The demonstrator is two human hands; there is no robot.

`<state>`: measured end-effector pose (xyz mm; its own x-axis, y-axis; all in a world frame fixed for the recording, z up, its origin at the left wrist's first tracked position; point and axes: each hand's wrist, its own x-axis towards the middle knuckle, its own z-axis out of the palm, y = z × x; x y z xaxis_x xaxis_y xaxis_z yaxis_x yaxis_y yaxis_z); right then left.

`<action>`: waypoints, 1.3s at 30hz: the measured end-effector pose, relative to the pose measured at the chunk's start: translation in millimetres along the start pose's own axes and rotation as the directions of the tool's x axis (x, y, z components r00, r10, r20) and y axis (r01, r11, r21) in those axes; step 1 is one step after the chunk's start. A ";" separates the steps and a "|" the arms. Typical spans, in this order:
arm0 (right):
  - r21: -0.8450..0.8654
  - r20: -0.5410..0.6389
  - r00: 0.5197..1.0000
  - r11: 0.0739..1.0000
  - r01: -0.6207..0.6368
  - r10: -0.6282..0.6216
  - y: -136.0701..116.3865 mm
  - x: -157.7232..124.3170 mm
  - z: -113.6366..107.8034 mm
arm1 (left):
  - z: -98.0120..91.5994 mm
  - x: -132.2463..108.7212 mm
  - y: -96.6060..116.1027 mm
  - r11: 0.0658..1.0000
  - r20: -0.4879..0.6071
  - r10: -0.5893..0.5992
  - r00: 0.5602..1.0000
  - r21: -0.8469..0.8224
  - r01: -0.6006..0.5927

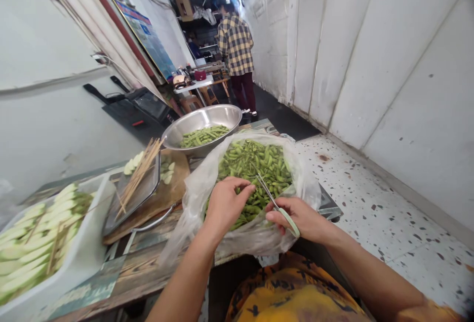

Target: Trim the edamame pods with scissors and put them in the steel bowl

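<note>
My right hand (296,216) is closed around the light green handles of a pair of scissors (289,221). Their metal blades point up and to the left over green soybean pods (259,156). The pods fill a translucent plastic bag (305,174), its mouth spread wide on the table. Over the bag's left part is my left hand (227,201), thumb and fingertips drawn together near the scissor tips. Whatever lies between those fingertips is too small or hidden to make out.
Behind the bag stands a steel bowl (172,132) with more pods. To the left are a metal tray (111,213) with skewers (138,176), a wooden board (179,164) and a white bin (98,223) of skewered pale green slices. A person (237,45) stands farther back.
</note>
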<state>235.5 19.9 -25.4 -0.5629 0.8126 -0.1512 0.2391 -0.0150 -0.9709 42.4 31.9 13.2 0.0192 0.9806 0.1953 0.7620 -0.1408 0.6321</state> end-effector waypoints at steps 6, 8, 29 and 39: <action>-0.031 0.005 1.000 0.999 -0.021 0.021 -0.5 -0.5 -2.6 | -3.4 -2.6 5.0 0.998 0.071 0.028 0.997 -0.061 -0.024; -0.032 0.018 1.000 0.999 -0.004 0.004 -0.9 -0.6 -3.3 | -4.6 -2.6 6.5 0.997 0.117 0.046 0.992 -0.064 -0.039; 0.089 -0.011 1.000 0.996 -0.004 0.005 -3.3 -0.9 -2.4 | -11.3 -1.7 6.2 0.907 0.315 -0.079 0.946 -0.372 0.199; 0.180 0.056 0.998 0.982 -0.047 0.037 -7.9 -1.7 5.1 | 11.4 -8.6 7.8 0.441 0.358 -0.258 0.897 -0.783 0.439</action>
<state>230.5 15.7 -18.4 -0.5967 0.7778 -0.1975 0.1186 -0.1579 -0.9803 55.6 23.9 7.8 0.0526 0.9652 -0.2560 -0.1622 0.2613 0.9515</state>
